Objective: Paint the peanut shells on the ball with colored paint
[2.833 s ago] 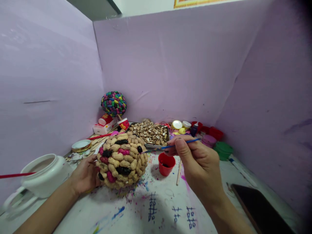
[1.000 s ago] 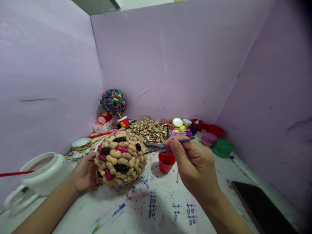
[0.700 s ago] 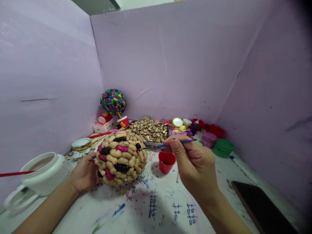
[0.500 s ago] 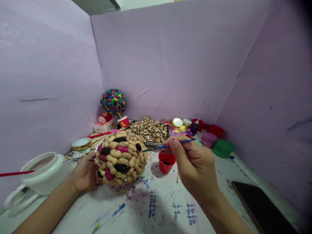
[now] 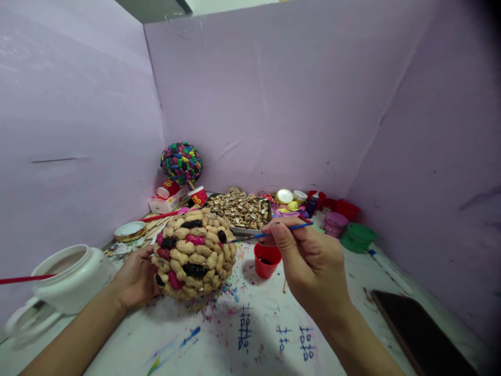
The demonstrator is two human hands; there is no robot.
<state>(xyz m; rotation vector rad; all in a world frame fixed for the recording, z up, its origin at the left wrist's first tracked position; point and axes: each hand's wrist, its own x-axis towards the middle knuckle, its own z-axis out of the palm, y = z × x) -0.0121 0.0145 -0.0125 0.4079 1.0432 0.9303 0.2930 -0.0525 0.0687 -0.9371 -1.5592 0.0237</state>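
A ball covered in peanut shells (image 5: 199,250) stands near the middle, several of its shells painted black or magenta and the others plain tan. My left hand (image 5: 136,277) grips the ball's left side, its fingertips partly hidden behind it. Between the thumb and fingers of my right hand (image 5: 305,256) is a thin blue paintbrush (image 5: 254,237). The brush tip is at the ball's right side, just by a small black shell. A red cup (image 5: 267,263) with dark liquid stands between the ball and my right hand.
A tray of shell pieces (image 5: 245,211) lies behind the ball. A multicoloured ball (image 5: 182,163) stands at the back left. On the left is a white pot (image 5: 78,277); on the right are a green tub (image 5: 358,237) and a dark phone (image 5: 418,334). Purple panels enclose the table.
Almost nothing differs. The whole view has shifted by a few pixels, while both hands, the ball and the brush keep their places relative to one another.
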